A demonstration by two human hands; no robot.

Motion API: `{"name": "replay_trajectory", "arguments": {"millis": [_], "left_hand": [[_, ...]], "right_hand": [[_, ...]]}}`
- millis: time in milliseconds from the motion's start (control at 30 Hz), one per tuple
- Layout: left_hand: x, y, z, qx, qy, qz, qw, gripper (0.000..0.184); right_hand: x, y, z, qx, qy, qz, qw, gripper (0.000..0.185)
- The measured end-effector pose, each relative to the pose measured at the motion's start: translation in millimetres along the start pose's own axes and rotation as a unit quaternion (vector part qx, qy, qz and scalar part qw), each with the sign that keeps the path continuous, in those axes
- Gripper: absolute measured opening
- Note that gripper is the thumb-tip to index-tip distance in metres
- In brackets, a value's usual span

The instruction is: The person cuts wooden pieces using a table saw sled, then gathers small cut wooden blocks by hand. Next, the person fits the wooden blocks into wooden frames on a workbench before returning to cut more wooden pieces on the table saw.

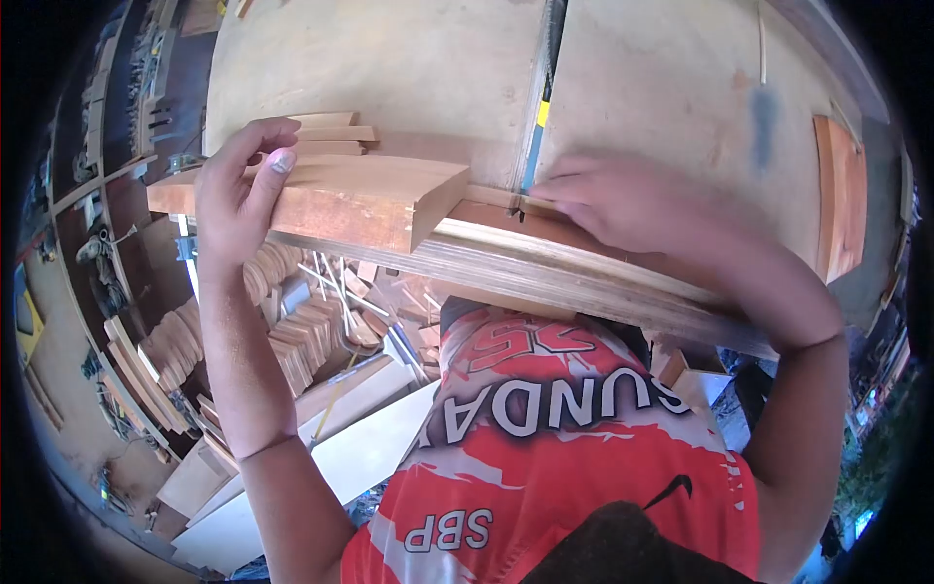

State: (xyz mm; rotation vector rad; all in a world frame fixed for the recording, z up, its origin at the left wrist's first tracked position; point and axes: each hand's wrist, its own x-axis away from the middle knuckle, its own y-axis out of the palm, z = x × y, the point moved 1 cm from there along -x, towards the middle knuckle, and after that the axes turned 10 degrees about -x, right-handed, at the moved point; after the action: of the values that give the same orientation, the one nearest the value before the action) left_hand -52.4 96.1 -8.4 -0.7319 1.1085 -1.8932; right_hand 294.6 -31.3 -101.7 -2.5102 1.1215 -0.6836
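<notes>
My left hand (236,190) is at the left end of a thick wooden board (341,206). Its thumb lies against the board's top edge and its fingers curl over the upper side. The board rests along the near edge of a plywood worktop (389,73). My right hand (589,200) is smeared by motion, so its grip does not show. It hovers or rests by a long wooden strip (491,216) at the same edge, just right of a dark slot with a blue and yellow strip (538,131).
Several thin wood pieces (336,131) lie behind the board. A curved wooden piece (839,200) stands at the worktop's right side. Below are stacked offcuts (306,336) and a long white panel (321,487). Racks of tools (107,234) line the left.
</notes>
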Motion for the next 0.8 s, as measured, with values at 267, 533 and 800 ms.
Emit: {"name": "replay_trajectory", "arguments": {"millis": [267,533,800], "left_hand": [[1,-1,0,-0.017,0.004,0.007,1.000,0.034],[-1,-5,0,-0.037,0.030,0.006,0.999,0.039],[0,-5,4,-0.033,0.013,0.005,0.999,0.037]], "right_hand": [[-39,1,5,-0.006,0.015,-0.020,1.000,0.017],[11,-1,5,0.020,0.125,-0.017,0.992,0.019],[29,-22,11,-0.065,0.230,-0.084,0.968,0.023]]}}
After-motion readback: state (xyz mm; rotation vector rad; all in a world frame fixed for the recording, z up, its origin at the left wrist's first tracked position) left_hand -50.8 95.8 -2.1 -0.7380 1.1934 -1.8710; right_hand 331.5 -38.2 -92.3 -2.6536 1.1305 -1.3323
